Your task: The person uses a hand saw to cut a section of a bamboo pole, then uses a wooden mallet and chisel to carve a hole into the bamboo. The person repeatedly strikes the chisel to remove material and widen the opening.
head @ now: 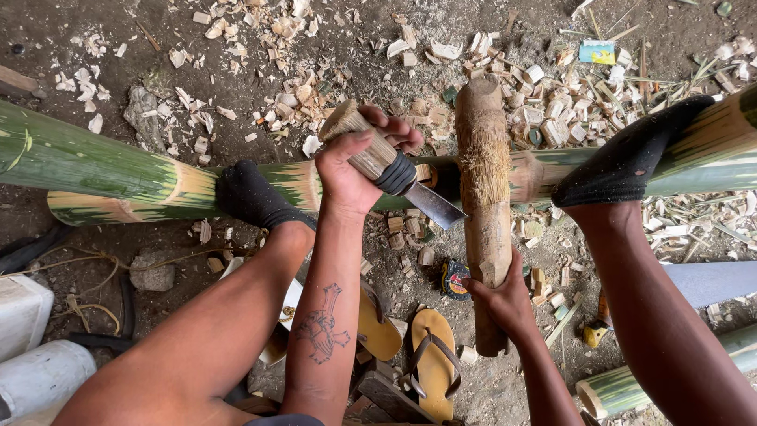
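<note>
A long green bamboo pole (95,170) lies across the dirt ground. My two feet in black socks (252,197) (631,158) rest on it. My left hand (347,177) grips the wooden handle of a heavy knife (434,207), whose steel blade points down and right against the pole. My right hand (501,296) holds the lower end of a thick wooden club (482,173). The club stands upright across the pole, just right of the blade, its frayed middle level with the pole.
Pale bamboo chips (552,102) litter the ground behind the pole. Yellow flip-flops (434,359) lie between my legs. White containers (31,339) stand at lower left, with a stone (154,276) nearby. A short bamboo piece (623,386) and a grey board (710,280) lie at lower right.
</note>
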